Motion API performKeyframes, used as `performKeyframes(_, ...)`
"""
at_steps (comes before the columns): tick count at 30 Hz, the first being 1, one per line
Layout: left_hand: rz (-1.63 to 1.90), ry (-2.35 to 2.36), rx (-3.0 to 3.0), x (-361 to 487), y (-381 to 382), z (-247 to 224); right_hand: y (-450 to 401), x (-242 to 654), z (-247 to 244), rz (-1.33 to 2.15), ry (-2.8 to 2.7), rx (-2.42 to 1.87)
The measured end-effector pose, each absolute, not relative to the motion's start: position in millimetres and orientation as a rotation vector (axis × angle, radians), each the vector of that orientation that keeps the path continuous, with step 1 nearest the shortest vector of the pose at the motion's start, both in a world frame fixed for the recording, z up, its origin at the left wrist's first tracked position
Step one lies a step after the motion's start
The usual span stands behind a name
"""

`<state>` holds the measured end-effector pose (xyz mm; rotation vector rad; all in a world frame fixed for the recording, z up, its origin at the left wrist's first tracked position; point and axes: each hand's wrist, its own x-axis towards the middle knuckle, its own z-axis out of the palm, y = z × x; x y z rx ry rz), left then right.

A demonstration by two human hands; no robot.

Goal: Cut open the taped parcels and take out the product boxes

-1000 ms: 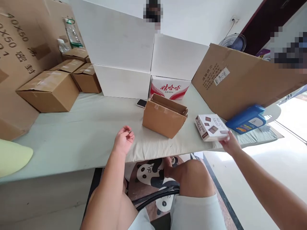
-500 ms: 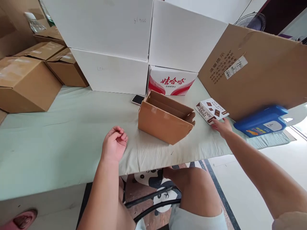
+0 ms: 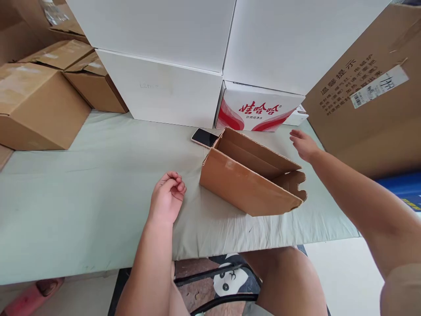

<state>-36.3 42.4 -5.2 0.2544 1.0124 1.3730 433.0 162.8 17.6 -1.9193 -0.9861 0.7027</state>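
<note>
I find the table (image 3: 108, 210) brightly, evenly lit, shadows soft; the printed cardboard panel (image 3: 358, 127) darkens toward its base. Right hand (image 3: 303, 144) slightly blurred. Wide-angle stretching noted at margins; pale floor (image 3: 345, 274) bright, lower right

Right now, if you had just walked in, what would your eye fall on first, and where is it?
Probably the open brown box on the pale green cloth, with the loosely curled left hand to its left. Behind it, bold red lettering marks a white carton among larger plain white boxes. The right hand, fingers extended, is near a small white box by the carton's right end.
</note>
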Motion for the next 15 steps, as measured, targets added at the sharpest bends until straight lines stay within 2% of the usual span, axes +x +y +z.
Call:
performKeyframes(6, 1.360, 0.941, 0.285, -34.9, 30.9, -2.7, 51.5, 358.1, 71.5, 0.951, -1.089, -1.707)
performKeyframes(10, 1.386, 0.896, 0.317, -32.7, 17.0, -0.8, -1.8, 312.2, 98.6, 1.088, -1.199, -1.851)
performKeyframes(15, 1.425, 0.871, 0.325, -35.6, 1.6, 2.4, -29.8, 304.0, 103.6, 1.263, -0.841, -1.964)
